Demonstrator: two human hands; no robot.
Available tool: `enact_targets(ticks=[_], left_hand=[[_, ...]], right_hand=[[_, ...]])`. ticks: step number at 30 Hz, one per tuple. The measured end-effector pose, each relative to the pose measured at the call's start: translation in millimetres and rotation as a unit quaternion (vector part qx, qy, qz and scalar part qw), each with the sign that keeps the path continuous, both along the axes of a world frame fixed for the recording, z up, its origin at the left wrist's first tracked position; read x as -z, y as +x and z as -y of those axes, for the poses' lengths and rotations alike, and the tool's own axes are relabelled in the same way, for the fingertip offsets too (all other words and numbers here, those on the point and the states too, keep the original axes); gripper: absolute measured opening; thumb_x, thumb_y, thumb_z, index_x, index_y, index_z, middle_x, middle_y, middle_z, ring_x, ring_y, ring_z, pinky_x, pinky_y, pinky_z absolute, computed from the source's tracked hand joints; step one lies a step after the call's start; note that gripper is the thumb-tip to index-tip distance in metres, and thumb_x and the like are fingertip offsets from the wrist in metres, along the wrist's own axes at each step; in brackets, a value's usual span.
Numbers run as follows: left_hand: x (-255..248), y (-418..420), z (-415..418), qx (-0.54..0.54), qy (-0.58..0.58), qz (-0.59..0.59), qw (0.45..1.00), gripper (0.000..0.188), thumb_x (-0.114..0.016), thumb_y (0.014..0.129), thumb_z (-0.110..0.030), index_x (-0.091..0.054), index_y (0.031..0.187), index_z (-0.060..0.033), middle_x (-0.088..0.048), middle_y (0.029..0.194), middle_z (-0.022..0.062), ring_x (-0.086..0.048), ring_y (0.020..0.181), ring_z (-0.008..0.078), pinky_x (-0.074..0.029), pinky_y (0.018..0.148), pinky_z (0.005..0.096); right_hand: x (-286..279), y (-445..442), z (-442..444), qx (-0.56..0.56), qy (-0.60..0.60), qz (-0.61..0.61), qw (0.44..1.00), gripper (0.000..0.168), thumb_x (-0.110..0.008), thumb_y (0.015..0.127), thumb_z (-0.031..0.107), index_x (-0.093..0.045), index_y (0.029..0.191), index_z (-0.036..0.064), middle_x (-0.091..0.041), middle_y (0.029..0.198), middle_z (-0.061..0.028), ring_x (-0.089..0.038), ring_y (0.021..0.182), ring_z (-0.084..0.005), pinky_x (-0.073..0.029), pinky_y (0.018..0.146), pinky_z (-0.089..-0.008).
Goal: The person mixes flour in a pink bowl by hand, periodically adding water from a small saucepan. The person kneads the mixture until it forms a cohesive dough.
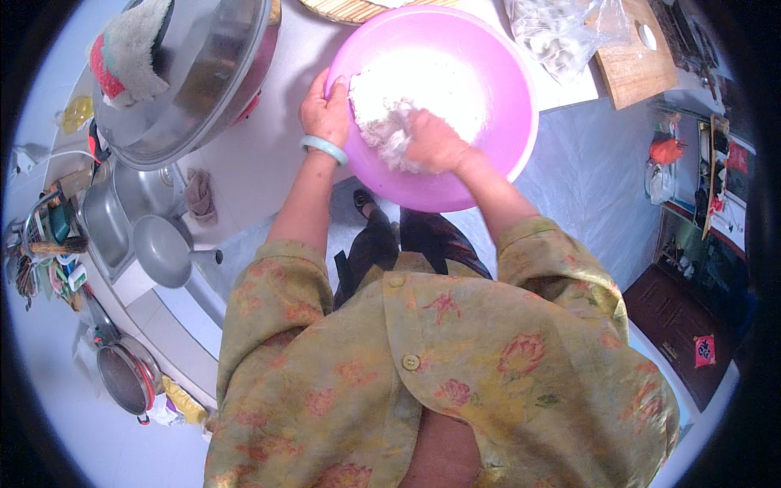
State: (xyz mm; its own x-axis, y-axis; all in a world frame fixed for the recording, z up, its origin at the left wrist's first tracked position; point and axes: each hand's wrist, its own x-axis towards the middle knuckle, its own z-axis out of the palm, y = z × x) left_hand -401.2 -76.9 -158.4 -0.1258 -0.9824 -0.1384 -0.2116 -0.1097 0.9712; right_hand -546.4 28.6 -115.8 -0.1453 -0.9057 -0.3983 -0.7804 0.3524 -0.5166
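A wide pink plastic basin (512, 91) sits at the edge of the white counter and reaches out over it. My left hand (326, 113), with a pale bangle at the wrist, grips the basin's left rim, thumb on the inside. Inside lies white, flour-like material (451, 76), washed out by glare. Towards the near left it gathers into a rough, shaggy mass (390, 137). My right hand (434, 141) is down in this mass with curled fingers. Motion blur and the material hide the fingertips, so its grip is unclear.
A large pot with a glass lid (201, 91) stands on the left, a cloth (137, 52) over the lid. Beyond are a steel sink (107, 213) and a grey pan (161, 251). To the right lie a clear plastic bag (549, 36) and a wooden board (637, 67).
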Motion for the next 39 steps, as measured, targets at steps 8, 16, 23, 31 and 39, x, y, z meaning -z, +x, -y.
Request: enact_targets(ticks=[8,16,23,31,39], left_hand=[[-2.4,0.3,-2.3,-0.004,-0.005,0.003,1.000,0.033,-0.059,0.086,-0.016,-0.058,0.114,0.0017,-0.067,0.098,0.0122,-0.062,0.087,0.0153,-0.048,0.079,0.0279],[-14.3,-0.5,-3.6,-0.024,0.032,-0.032,0.999,0.033,-0.058,0.086,-0.012,-0.057,0.114,0.0063,-0.066,0.097,0.0136,-0.061,0.085,0.0138,-0.048,0.076,0.0263],[-16.1,-6.2,-4.3,-0.029,0.025,-0.037,0.999,0.032,-0.058,0.086,-0.010,-0.057,0.114,0.0051,-0.066,0.095,0.0110,-0.061,0.083,0.0124,-0.048,0.075,0.0252],[-16.0,-4.9,-6.1,-0.020,0.031,-0.061,0.997,0.032,-0.058,0.087,-0.011,-0.056,0.116,0.0041,-0.066,0.097,0.0100,-0.060,0.084,0.0113,-0.048,0.074,0.0243],[-21.3,-2.5,-4.7,-0.029,0.071,-0.033,0.997,0.033,-0.060,0.085,-0.011,-0.058,0.114,0.0046,-0.066,0.098,0.0106,-0.060,0.086,0.0125,-0.048,0.077,0.0258]], right_hand=[[33.6,-52.2,75.6,-0.220,-0.056,-0.138,0.964,0.029,-0.053,0.075,0.004,-0.059,0.103,-0.001,-0.060,0.098,-0.0177,-0.059,0.095,-0.0314,-0.049,0.083,-0.0402],[54.2,-82.6,29.9,-0.169,0.076,-0.125,0.975,0.021,-0.055,0.077,0.006,-0.059,0.097,-0.002,-0.059,0.097,-0.0201,-0.059,0.094,-0.0311,-0.050,0.081,-0.0392],[33.5,-54.5,-35.7,-0.127,0.064,-0.101,0.985,0.023,-0.055,0.073,0.006,-0.060,0.094,-0.002,-0.060,0.092,-0.0232,-0.059,0.091,-0.0338,-0.049,0.080,-0.0435],[16.8,-67.7,70.1,-0.091,0.071,-0.059,0.992,0.026,-0.056,0.082,0.008,-0.057,0.104,-0.005,-0.061,0.101,-0.0212,-0.060,0.092,-0.0320,-0.048,0.087,-0.0414],[5.4,-63.9,13.5,0.061,0.080,0.096,0.990,0.036,-0.054,0.083,0.004,-0.052,0.119,0.000,-0.058,0.112,-0.0203,-0.058,0.104,-0.0271,-0.046,0.093,-0.0384]])
